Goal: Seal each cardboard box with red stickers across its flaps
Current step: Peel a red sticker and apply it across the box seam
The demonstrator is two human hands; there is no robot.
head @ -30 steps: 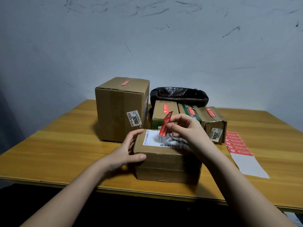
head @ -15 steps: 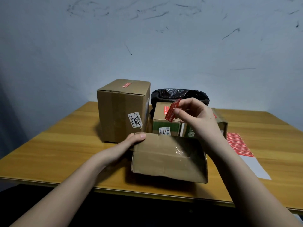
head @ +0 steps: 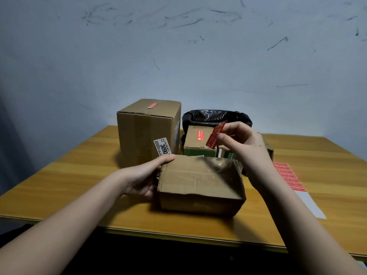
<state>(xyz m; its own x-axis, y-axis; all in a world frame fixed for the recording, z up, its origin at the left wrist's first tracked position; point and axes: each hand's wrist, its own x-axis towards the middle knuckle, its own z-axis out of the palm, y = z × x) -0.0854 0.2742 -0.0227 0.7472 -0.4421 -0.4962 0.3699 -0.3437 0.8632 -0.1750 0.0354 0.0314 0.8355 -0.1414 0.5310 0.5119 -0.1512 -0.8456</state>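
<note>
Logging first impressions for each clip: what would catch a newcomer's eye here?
First, the red sticker pinched in the right hand above the plain brown box at the table's front, which the left hand steadies. Next, the tall box marked 3090 behind, already stickered, and the sticker sheet at right.

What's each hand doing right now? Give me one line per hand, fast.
Left hand: grips the left end of the small box, thumb on top.
Right hand: pinches a red sticker above the box.
</note>
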